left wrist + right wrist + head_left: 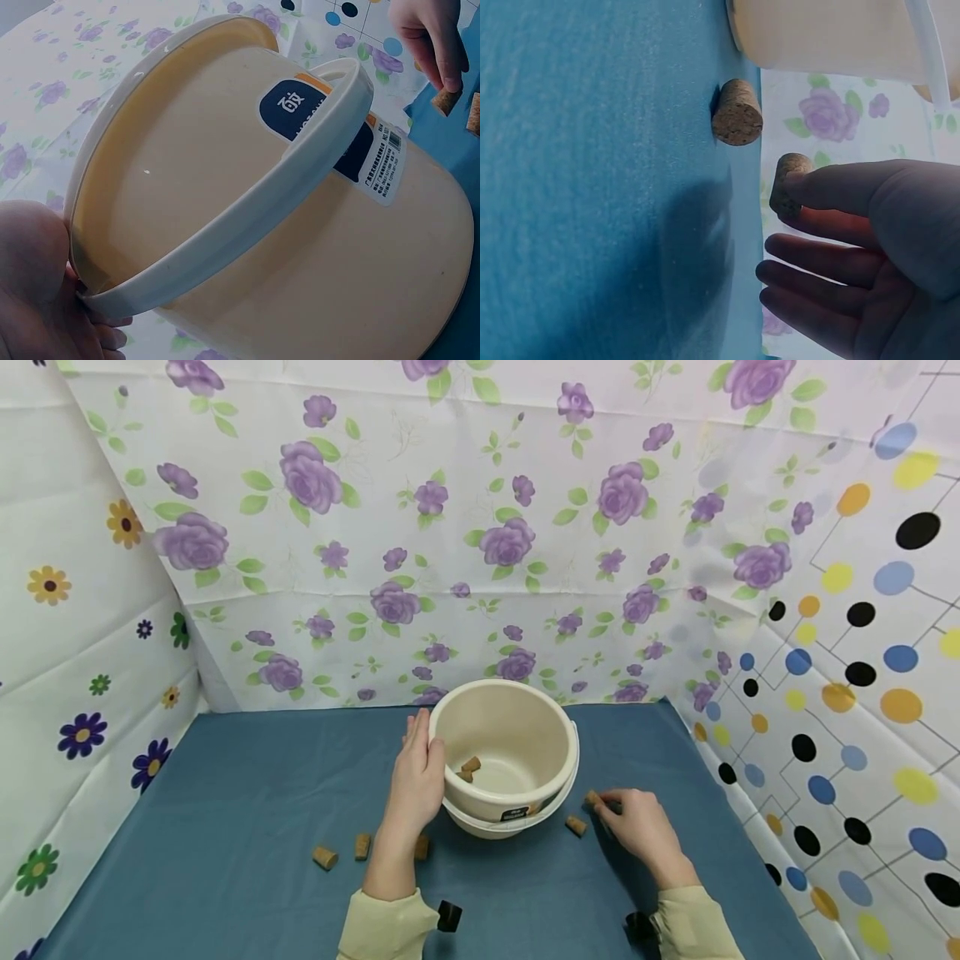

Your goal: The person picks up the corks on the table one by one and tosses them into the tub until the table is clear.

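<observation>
A cream plastic bucket (504, 687) with a white handle (247, 214) and a dark label (289, 109) stands near the back of the blue cloth. Against its left side rests my left hand (420, 777), fingers straight along the outer wall, thumb beside the rim. A few corks (471, 764) lie inside on the bucket's floor. To the right of the bucket, my right hand (641, 827) pinches a cork (789, 184) between thumb and index finger, the other fingers spread loosely. Another cork (576, 825) lies on the cloth between that hand and the bucket.
Left of the bucket, on the blue cloth (255, 785), lie a cork (325, 857), a second cork (362, 846) and a third cork (422, 847) partly behind my left forearm. A flowered curtain (450, 527) hangs behind; a dotted one (862, 735) stands at right.
</observation>
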Demonstrator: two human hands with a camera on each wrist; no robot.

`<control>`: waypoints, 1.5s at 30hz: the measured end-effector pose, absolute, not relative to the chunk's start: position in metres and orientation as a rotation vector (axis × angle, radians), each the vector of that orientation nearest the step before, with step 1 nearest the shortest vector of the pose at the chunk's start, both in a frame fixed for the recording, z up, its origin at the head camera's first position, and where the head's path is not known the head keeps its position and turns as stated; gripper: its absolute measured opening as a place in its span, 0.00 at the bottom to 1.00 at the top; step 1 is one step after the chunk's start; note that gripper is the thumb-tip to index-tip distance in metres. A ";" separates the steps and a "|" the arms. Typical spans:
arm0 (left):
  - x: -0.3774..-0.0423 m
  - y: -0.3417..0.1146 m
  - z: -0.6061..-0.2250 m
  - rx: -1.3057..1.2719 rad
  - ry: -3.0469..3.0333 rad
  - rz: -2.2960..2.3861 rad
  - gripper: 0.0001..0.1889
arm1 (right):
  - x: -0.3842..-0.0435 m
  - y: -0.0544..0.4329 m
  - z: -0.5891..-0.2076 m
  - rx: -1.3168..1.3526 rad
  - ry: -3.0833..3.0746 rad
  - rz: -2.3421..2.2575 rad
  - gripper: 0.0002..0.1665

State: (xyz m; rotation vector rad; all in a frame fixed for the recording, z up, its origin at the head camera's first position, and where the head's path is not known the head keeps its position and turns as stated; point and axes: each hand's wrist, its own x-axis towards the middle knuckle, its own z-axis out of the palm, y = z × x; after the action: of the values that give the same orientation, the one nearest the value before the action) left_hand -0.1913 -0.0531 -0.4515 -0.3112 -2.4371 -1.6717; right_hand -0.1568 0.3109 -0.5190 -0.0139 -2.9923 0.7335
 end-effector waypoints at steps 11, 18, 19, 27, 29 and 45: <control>-0.190 -0.053 -0.449 -0.309 -2.439 -1.681 0.32 | -0.152 0.311 -0.512 -0.027 -2.951 0.757 0.19; -0.190 -0.053 -0.450 -0.320 -2.431 -1.678 0.32 | -0.149 0.312 -0.507 -0.056 -2.930 0.765 0.20; -0.190 -0.053 -0.450 -0.322 -2.431 -1.675 0.32 | -0.149 0.312 -0.506 -0.058 -2.925 0.773 0.20; -0.192 -0.053 -0.449 -0.319 -2.432 -1.663 0.32 | -0.146 0.312 -0.500 -0.069 -2.893 0.771 0.19; -0.192 -0.053 -0.450 -0.316 -2.438 -1.666 0.32 | -0.145 0.310 -0.499 -0.070 -2.888 0.761 0.19; -0.190 -0.053 -0.451 -0.315 -2.445 -1.676 0.32 | -0.136 0.304 -0.486 -0.058 -2.833 0.743 0.19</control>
State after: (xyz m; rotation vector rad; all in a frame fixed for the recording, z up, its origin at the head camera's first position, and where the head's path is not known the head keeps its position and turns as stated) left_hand -0.1898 -0.0535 -0.4507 -0.3153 -2.4447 -1.6758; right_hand -0.1362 0.3035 -0.4859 -0.0580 -2.8328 0.7427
